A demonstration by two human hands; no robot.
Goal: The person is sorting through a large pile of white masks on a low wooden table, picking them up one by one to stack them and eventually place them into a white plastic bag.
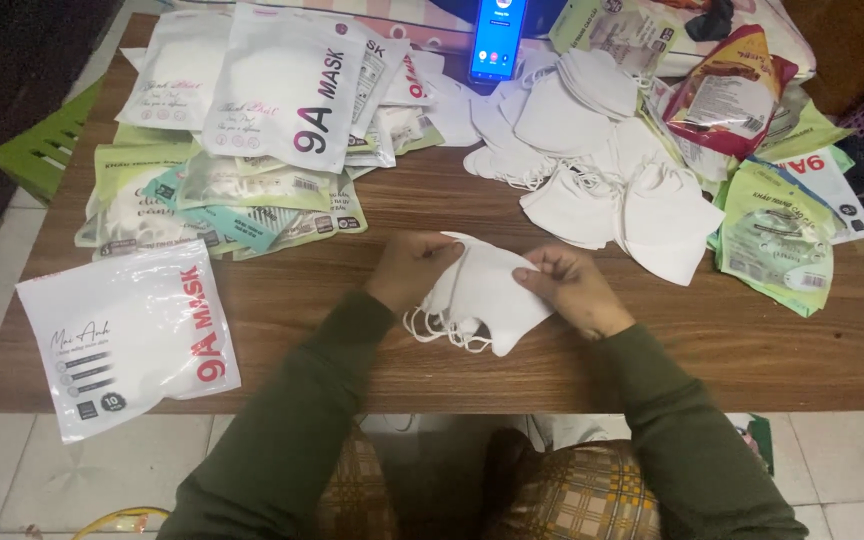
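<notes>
We have one wooden tabletop (pixel 352 330) before us, and nearly all of it is covered along the far edge. The largest things on it are three big white pouches: one (pixel 127 335) lying flat at the near left corner, overhanging the edge, and two more (pixel 282 85) stacked at the far left. Each looks filled with folded white masks, though the plastic is too milky for us to be sure how many sit inside. Under and beside those two lies a heap of smaller green and teal packets (pixel 222 195), about six or seven that we can count. At the right edge sits a second cluster of green packets (pixel 777 235), roughly four, with one red snack bag (pixel 732 95) above them near the far right corner. Between the two clusters, a loose pile of white masks (pixel 592 150) spreads out uncounted, well over ten. One phone (pixel 495 40) with a lit screen stands at the far edge.

At the middle of the near edge we hold a small stack of white masks (pixel 487 295), ear loops trailing left. Our left hand (pixel 410 268) pinches its upper left corner; our right hand (pixel 572 288) pinches the right edge.
</notes>
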